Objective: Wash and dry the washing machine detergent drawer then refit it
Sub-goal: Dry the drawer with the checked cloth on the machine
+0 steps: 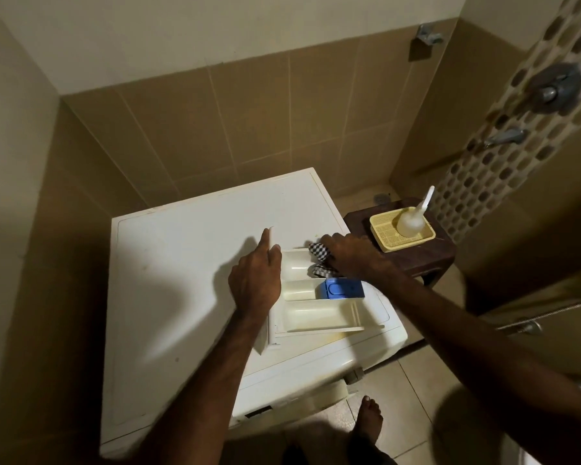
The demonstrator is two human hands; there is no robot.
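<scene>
The white detergent drawer (pixel 316 317) lies on top of the white washing machine (pixel 182 263), near its right edge, with a blue insert (pixel 341 289) in its middle compartment. My left hand (pixel 255 280) rests on the drawer's front panel and holds it steady, forefinger stretched out. My right hand (pixel 353 255) grips a black-and-white checked cloth (pixel 321 255) and presses it into the far compartment of the drawer.
A dark wooden stool (pixel 416 256) stands right of the machine and carries a yellow tray (pixel 388 245) with a white brush (pixel 413 219). Taps (pixel 503 137) are on the right tiled wall. My bare foot (pixel 369 421) is on the floor in front of the machine.
</scene>
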